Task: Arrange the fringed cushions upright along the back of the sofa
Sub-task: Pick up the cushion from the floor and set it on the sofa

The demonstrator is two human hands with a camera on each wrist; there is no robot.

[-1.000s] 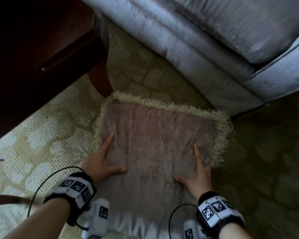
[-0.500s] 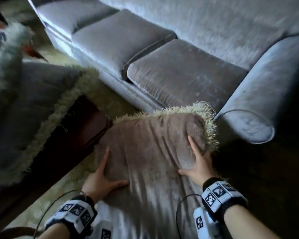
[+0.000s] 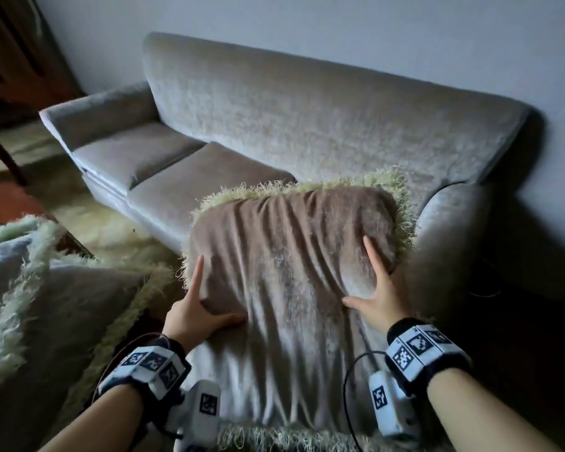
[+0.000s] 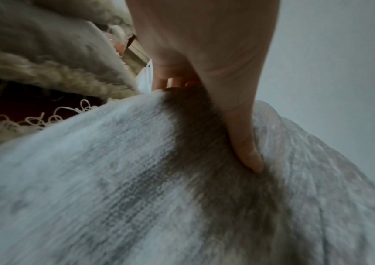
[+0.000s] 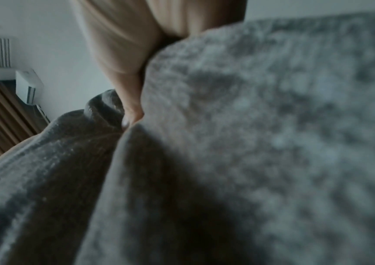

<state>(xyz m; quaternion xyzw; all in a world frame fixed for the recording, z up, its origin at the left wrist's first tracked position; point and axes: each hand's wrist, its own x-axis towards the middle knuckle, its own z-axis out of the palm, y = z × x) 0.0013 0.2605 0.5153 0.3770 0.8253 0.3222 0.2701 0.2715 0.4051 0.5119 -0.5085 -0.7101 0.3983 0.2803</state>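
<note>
I hold a brown velvet cushion (image 3: 291,256) with a pale green fringe in the air, in front of the right end of the grey sofa (image 3: 307,119). My left hand (image 3: 196,308) grips its left side, thumb on top; in the left wrist view the thumb (image 4: 238,129) presses into the fabric (image 4: 136,188) and the fingers curl under the edge. My right hand (image 3: 380,296) grips the right side the same way, its thumb (image 5: 123,71) pressed into the velvet (image 5: 261,134). The sofa's seats and back are bare.
More fringed cushions (image 3: 46,305) lie piled at the lower left, on a dark wooden table. A patterned carpet (image 3: 111,230) runs between the table and the sofa. A pale wall (image 3: 340,27) stands behind the sofa, and a dark chair leg (image 3: 4,158) at the far left.
I have lifted the cushion off the carpet and raised it toward the sofa's right seat. My view has tilted up from the floor to the whole sofa. Both hands keep their grip.
</note>
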